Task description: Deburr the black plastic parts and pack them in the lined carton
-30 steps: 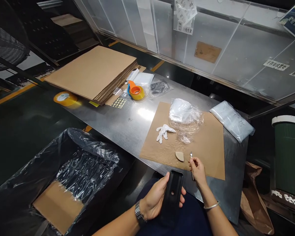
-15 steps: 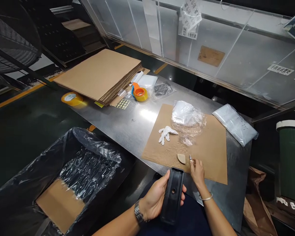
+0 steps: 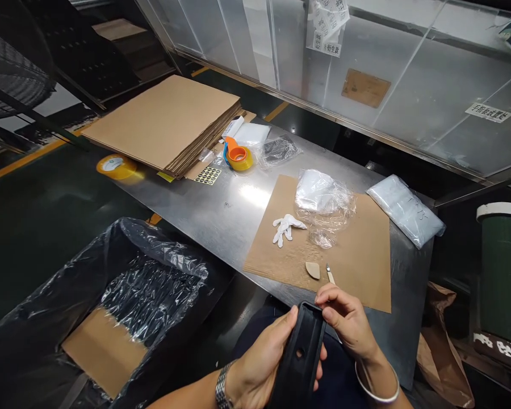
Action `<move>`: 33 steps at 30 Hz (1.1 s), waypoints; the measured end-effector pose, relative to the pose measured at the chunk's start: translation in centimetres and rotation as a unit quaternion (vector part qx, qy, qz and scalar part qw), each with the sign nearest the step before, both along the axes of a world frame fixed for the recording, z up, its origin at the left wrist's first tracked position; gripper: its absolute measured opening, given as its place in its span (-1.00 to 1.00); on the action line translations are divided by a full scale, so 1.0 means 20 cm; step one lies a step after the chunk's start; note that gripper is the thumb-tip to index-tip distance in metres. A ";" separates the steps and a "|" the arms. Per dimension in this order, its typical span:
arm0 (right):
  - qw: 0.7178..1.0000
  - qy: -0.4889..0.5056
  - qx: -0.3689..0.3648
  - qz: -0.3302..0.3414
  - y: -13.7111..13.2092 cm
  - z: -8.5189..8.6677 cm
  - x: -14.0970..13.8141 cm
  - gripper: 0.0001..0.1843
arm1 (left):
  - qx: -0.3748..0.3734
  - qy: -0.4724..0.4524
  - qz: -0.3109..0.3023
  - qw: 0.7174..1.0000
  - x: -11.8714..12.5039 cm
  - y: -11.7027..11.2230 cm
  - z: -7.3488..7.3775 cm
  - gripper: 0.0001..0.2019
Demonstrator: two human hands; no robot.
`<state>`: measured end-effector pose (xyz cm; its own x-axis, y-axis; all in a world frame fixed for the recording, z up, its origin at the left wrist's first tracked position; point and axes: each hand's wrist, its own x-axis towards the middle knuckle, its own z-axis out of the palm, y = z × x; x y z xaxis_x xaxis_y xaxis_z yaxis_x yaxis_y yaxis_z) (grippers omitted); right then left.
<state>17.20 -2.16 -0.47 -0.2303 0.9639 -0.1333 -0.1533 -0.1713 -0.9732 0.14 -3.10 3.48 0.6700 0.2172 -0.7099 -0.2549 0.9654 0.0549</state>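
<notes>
My left hand (image 3: 259,363) is wrapped around a long black plastic part (image 3: 300,352) with a small hole in its face, held upright over my lap. My right hand (image 3: 349,321) has its fingers curled and pinches the top end of that part. A small metal blade tool (image 3: 330,274) lies loose on the brown paper sheet (image 3: 357,255), just beyond my right hand. Beside the tool sits a tan wedge-shaped piece (image 3: 312,269). A white glove (image 3: 286,227) and crumpled clear plastic bags (image 3: 323,199) lie farther back on the sheet.
The steel table (image 3: 221,210) carries a stack of flat cardboard (image 3: 166,122), an orange tape dispenser (image 3: 238,158), a yellow tape roll (image 3: 113,166), a sticker sheet (image 3: 207,175) and a packed plastic bag (image 3: 404,209). A plastic-lined box (image 3: 111,318) stands at my left, a green bin (image 3: 502,267) at my right.
My right hand has let go of the blade tool, which now lies on the paper, and has drawn back to grip the top of the black part.
</notes>
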 end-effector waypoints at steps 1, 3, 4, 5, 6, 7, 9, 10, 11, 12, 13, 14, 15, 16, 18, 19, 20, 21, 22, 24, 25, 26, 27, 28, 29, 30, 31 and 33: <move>1.000 0.004 0.004 0.003 0.00 0.00 0.00 -0.90 | 0.000 0.005 0.004 1.000 0.00 0.00 0.00 -0.44; 1.000 0.001 0.014 0.009 -0.01 0.00 0.01 -0.89 | -0.003 0.013 0.010 1.000 0.00 0.00 0.01 -0.48; 1.000 -0.003 0.019 0.013 -0.01 0.01 0.01 -0.89 | -0.002 0.014 0.012 1.000 0.01 0.00 0.02 -0.49; 1.000 -0.008 0.022 0.017 -0.01 0.01 0.01 -0.88 | -0.002 0.016 0.013 1.000 0.01 0.00 0.03 -0.49; 0.999 -0.013 0.024 0.022 -0.02 0.02 0.01 -0.88 | -0.001 0.020 0.014 1.000 0.01 0.00 0.03 -0.48; 0.999 -0.016 0.025 0.026 -0.02 0.03 0.01 -0.89 | -0.002 0.026 0.012 1.000 0.02 0.00 0.04 -0.47; 0.999 -0.021 0.028 0.034 -0.02 0.04 0.02 -0.90 | -0.004 0.041 0.014 0.999 0.03 -0.01 0.06 -0.48; 0.999 -0.023 0.030 0.037 -0.02 0.04 0.02 -0.90 | -0.005 0.048 0.018 0.999 0.03 -0.01 0.07 -0.50; 0.998 -0.024 0.034 0.040 -0.02 0.04 0.02 -0.91 | -0.005 0.052 0.021 0.998 0.03 -0.01 0.08 -0.52; 0.998 -0.023 0.039 0.041 -0.01 0.04 0.02 -0.92 | -0.002 0.054 0.023 0.998 0.03 -0.01 0.09 -0.53; 0.998 -0.021 0.042 0.041 -0.01 0.05 0.02 -0.92 | 0.000 0.055 0.025 0.998 0.03 -0.01 0.09 -0.54; 0.998 -0.019 0.044 0.040 -0.01 0.05 0.02 -0.92 | 0.002 0.055 0.025 0.998 0.03 -0.01 0.09 -0.54; 0.998 -0.018 0.045 0.037 -0.01 0.05 0.02 -0.92 | 0.003 0.054 0.023 0.998 0.03 -0.02 0.08 -0.53; 0.998 -0.019 0.044 0.033 -0.02 0.05 0.02 -0.93 | 0.003 0.052 0.023 0.998 0.03 -0.02 0.08 -0.52; 0.998 -0.028 0.043 0.030 -0.02 0.05 0.02 -0.92 | 0.004 0.048 0.028 0.998 0.03 -0.02 0.07 -0.51; 0.998 -0.034 0.044 0.031 -0.02 0.05 0.02 -0.91 | 0.005 0.046 0.030 0.998 0.03 -0.03 0.06 -0.51; 0.998 -0.040 0.045 0.035 -0.03 0.05 0.02 -0.89 | 0.006 0.045 0.031 0.998 0.03 -0.03 0.06 -0.51; 0.997 -0.043 0.045 0.038 -0.03 0.05 0.02 -0.88 | 0.007 0.045 0.031 0.998 0.03 -0.03 0.06 -0.52; 0.997 -0.042 0.046 0.041 -0.03 0.05 0.02 -0.88 | 0.007 0.047 0.028 0.998 0.03 -0.03 0.07 -0.52; 0.997 -0.033 0.049 0.040 -0.03 0.05 0.02 -0.91 | 0.004 0.051 0.017 0.999 0.03 -0.03 0.08 -0.52; 0.998 -0.028 0.050 0.038 -0.04 0.05 0.02 -0.92 | 0.003 0.053 0.013 0.999 0.03 -0.03 0.08 -0.51; 0.998 -0.026 0.050 0.037 -0.04 0.06 0.02 -0.92 | 0.002 0.054 0.011 0.998 0.03 -0.03 0.08 -0.50; 0.998 -0.028 0.049 0.036 -0.04 0.06 0.02 -0.92 | 0.003 0.053 0.011 0.999 0.03 -0.03 0.08 -0.49; 0.998 -0.032 0.046 0.038 -0.04 0.06 0.02 -0.91 | 0.005 0.052 0.012 0.999 0.03 -0.03 0.08 -0.49; 0.998 -0.037 0.043 0.041 -0.04 0.06 0.02 -0.90 | 0.008 0.051 0.014 0.999 0.03 -0.03 0.08 -0.48; 0.997 -0.040 0.041 0.044 -0.04 0.06 0.02 -0.89 | 0.014 0.051 0.012 0.999 0.03 -0.03 0.07 -0.46; 0.997 -0.042 0.040 0.046 -0.04 0.06 0.02 -0.88 | 0.018 0.051 0.006 0.999 0.03 -0.03 0.07 -0.43; 0.997 -0.040 0.040 0.048 -0.04 0.05 0.02 -0.88 | 0.020 0.052 -0.011 0.998 0.02 -0.04 0.05 -0.37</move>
